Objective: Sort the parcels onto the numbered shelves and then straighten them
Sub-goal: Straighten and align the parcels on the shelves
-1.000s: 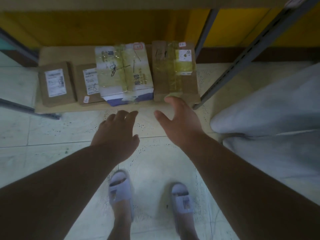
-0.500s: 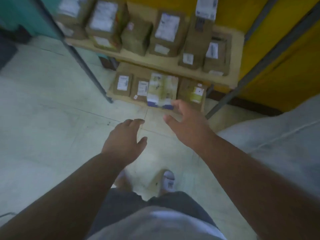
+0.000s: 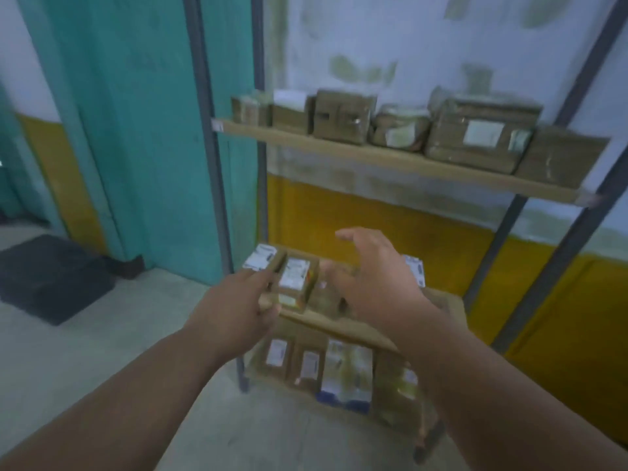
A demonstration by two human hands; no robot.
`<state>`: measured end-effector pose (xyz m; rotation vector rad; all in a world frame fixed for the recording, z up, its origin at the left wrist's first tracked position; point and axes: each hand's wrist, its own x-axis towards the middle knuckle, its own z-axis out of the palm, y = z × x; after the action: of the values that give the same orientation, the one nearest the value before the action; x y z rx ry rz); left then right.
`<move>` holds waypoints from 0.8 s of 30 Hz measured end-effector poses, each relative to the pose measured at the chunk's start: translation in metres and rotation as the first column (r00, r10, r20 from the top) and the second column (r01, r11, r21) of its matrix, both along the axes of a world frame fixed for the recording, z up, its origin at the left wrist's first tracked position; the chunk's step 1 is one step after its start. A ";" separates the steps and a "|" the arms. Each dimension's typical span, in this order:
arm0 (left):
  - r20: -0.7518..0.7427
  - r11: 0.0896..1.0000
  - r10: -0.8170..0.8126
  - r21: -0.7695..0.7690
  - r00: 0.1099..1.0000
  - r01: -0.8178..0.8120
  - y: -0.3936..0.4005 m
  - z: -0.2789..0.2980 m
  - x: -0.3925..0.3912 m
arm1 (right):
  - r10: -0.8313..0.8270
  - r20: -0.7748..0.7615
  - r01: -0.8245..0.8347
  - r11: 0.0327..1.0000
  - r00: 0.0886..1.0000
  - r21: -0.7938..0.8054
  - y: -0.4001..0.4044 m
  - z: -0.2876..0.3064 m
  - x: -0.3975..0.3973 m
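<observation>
Both the left hand (image 3: pixel 234 304) and the right hand (image 3: pixel 380 283) hold nothing, fingers loosely spread at the front edge of the middle shelf (image 3: pixel 339 322). A second ago they hovered over the bottom shelf (image 3: pixel 268 377); those parcels (image 3: pixel 346 372) now lie lined up, so straightening probably moves to the middle-shelf parcels (image 3: pixel 294 283).

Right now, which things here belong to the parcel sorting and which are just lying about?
Job:
top shelf with brown parcels
middle shelf, labelled box
bottom shelf parcels
left hand, right hand, both empty

Lying about:
black floor mat
teal door
</observation>
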<state>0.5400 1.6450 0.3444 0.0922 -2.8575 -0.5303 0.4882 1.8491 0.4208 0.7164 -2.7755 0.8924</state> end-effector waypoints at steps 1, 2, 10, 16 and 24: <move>-0.030 1.000 0.001 -0.028 1.000 -0.002 -0.015 0.017 -0.002 | 0.003 -0.039 -0.003 1.000 0.999 -0.018 -0.014 0.015 0.001; -0.052 0.999 0.005 -0.051 0.999 -0.008 -0.029 0.033 -0.005 | 0.003 -0.073 -0.005 0.999 0.997 -0.032 -0.027 0.030 0.001; -0.284 0.996 -0.082 -0.047 0.955 0.072 -0.082 0.136 -0.064 | -0.063 -0.239 0.053 0.997 0.969 -0.048 -0.081 0.137 -0.025; -0.377 0.997 -0.078 -0.035 0.923 0.070 -0.102 0.160 -0.130 | -0.049 -0.390 0.057 0.998 0.920 0.007 -0.105 0.182 -0.085; -0.302 0.990 -0.069 -0.135 0.951 0.029 -0.152 0.161 -0.193 | -0.017 -0.373 0.034 0.999 0.928 0.041 -0.151 0.169 -0.178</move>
<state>0.3470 1.4930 0.5052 -0.0785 -2.5850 -0.3333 0.3101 1.6985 0.5899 0.7644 -2.4666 0.6109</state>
